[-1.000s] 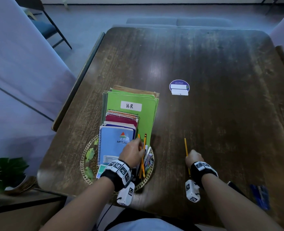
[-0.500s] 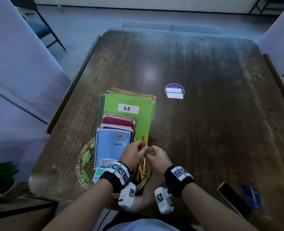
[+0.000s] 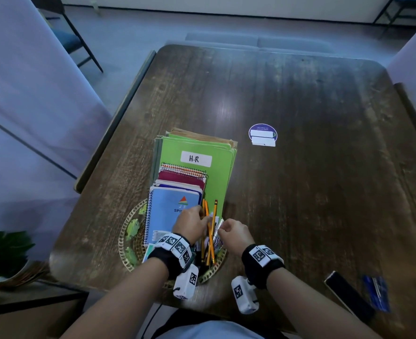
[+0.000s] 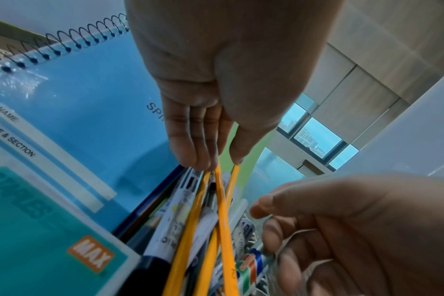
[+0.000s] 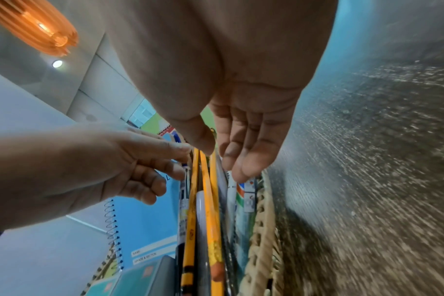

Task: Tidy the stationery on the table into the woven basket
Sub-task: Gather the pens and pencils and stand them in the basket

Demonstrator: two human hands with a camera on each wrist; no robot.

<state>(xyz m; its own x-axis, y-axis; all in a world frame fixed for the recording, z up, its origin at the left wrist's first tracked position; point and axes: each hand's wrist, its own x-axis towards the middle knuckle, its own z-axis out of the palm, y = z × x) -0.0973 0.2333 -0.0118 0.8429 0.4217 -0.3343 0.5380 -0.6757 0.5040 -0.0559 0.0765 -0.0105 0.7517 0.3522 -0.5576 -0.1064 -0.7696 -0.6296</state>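
The round woven basket (image 3: pixel 126 237) sits at the table's near edge. It bears a green folder (image 3: pixel 216 177) marked H-R, a maroon notebook and a blue spiral notebook (image 3: pixel 167 216). Yellow pencils (image 3: pixel 211 238) lie along the basket's right side among pens (image 4: pixel 175 220) and a teal staples box (image 4: pixel 38 230). My left hand (image 3: pixel 200 216) pinches the pencils (image 4: pixel 223 220) between thumb and fingers. My right hand (image 3: pixel 220 228) hovers just right of them, fingers relaxed and empty, above the basket rim (image 5: pixel 260 230).
A round purple sticker (image 3: pixel 262 134) with white labels lies mid-table. A flat black object (image 3: pixel 346 292) and a blue packet (image 3: pixel 378 294) lie at the near right edge. A potted plant (image 3: pixel 4 250) stands low on the left, and a chair (image 3: pixel 75 40) at the far left.
My right hand carried a pencil from the table on the right over to the basket, met the left hand, and now holds nothing. The left hand stayed at the pencils.
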